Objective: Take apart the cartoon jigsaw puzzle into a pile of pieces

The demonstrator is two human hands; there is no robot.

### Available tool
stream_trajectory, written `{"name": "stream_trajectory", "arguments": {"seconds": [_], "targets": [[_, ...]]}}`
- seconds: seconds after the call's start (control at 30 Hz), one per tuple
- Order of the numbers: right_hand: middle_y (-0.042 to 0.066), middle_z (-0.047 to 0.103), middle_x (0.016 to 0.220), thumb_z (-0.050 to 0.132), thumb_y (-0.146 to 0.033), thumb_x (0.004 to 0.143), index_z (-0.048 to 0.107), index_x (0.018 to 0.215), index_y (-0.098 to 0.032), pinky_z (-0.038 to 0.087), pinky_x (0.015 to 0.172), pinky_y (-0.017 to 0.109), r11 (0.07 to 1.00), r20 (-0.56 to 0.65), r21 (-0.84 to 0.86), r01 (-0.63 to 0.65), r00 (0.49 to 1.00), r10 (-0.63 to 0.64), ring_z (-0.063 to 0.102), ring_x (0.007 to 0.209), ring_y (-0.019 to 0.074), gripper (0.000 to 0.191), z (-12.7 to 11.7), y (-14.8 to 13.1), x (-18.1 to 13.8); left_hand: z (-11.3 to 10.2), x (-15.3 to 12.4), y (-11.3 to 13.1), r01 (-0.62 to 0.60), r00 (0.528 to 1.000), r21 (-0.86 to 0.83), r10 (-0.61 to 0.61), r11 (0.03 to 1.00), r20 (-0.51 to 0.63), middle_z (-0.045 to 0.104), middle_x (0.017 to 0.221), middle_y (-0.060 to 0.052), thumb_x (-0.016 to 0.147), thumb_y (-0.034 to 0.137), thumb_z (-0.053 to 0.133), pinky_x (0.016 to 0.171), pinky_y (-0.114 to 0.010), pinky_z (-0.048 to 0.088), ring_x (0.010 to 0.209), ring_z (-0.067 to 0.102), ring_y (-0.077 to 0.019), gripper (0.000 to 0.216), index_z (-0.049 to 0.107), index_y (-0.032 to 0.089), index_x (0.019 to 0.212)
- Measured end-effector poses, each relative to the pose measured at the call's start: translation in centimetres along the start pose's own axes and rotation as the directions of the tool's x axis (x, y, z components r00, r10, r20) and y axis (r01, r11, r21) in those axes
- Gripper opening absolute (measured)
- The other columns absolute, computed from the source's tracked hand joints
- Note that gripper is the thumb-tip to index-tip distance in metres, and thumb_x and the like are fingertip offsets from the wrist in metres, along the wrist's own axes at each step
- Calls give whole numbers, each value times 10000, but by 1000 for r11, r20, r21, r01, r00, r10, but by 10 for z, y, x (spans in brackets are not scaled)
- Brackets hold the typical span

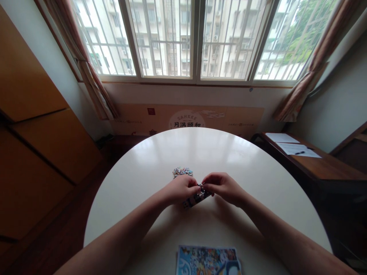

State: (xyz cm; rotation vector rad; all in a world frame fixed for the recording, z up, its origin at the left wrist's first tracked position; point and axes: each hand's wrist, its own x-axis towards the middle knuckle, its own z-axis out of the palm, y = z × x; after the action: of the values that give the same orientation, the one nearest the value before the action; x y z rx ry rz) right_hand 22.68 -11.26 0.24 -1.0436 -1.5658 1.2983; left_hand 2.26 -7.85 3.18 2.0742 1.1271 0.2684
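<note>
Both of my hands meet over the middle of a round white table (243, 160). My left hand (181, 189) and my right hand (222, 186) each pinch a small strip of joined puzzle pieces (196, 198) that lies just under my fingertips. A small heap of loose coloured puzzle pieces (182, 171) sits on the table just beyond my left hand. A colourful printed picture sheet (208, 261) lies flat at the table's near edge between my forearms.
A dark wooden side desk (312, 166) with white papers (296, 149) and a pen stands to the right. A wooden cabinet (34, 126) fills the left side. A printed cardboard box (186, 120) leans against the wall under the barred window.
</note>
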Motion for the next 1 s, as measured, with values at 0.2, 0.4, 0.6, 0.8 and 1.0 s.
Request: {"name": "stream_trajectory", "arguments": {"seconds": [0.2, 0.4, 0.6, 0.8, 1.0], "targets": [[28, 681, 699, 753, -378, 777, 746, 874, -167, 495, 584, 275, 994, 99, -33, -102, 990, 105, 607, 635, 150, 232, -5, -1, -2, -2, -10, 11, -83, 993, 240, 101, 967, -64, 722, 790, -61, 831, 330, 573, 659, -308, 379, 766, 623, -233, 210, 733, 207, 771], [53, 707, 746, 788, -429, 733, 756, 882, -163, 470, 499, 239, 989, -18, -21, -149, 989, 149, 609, 623, 145, 307, -9, 0, 2, -5, -11, 12, -129, 966, 224, 173, 966, -191, 725, 868, -80, 826, 340, 622, 744, -345, 421, 801, 617, -252, 191, 763, 213, 805], [65, 705, 747, 793, -458, 728, 759, 914, -151, 446, 452, 220, 990, -77, 33, -138, 987, 140, 606, 602, 138, 361, -9, -2, 2, -9, -9, 15, -129, 965, 80, 144, 988, -217, 736, 837, -73, 853, 390, 621, 699, -316, 436, 767, 626, -228, 248, 785, 203, 851], [56, 695, 712, 798, -471, 716, 769, 905, -150, 450, 446, 233, 988, -83, 67, -136, 986, 141, 602, 580, 138, 373, -3, -3, 1, -5, -6, 16, -145, 968, -24, 137, 989, -211, 735, 794, -63, 840, 394, 630, 670, -298, 439, 741, 632, -211, 253, 777, 189, 834], [45, 684, 711, 801, -438, 722, 757, 956, -150, 473, 440, 233, 986, -84, 114, -120, 988, 130, 599, 570, 132, 373, 1, -4, 0, -12, -6, 13, -128, 957, 65, 140, 990, -254, 706, 782, -63, 827, 366, 604, 645, -286, 420, 719, 606, -198, 236, 748, 184, 786]]}}
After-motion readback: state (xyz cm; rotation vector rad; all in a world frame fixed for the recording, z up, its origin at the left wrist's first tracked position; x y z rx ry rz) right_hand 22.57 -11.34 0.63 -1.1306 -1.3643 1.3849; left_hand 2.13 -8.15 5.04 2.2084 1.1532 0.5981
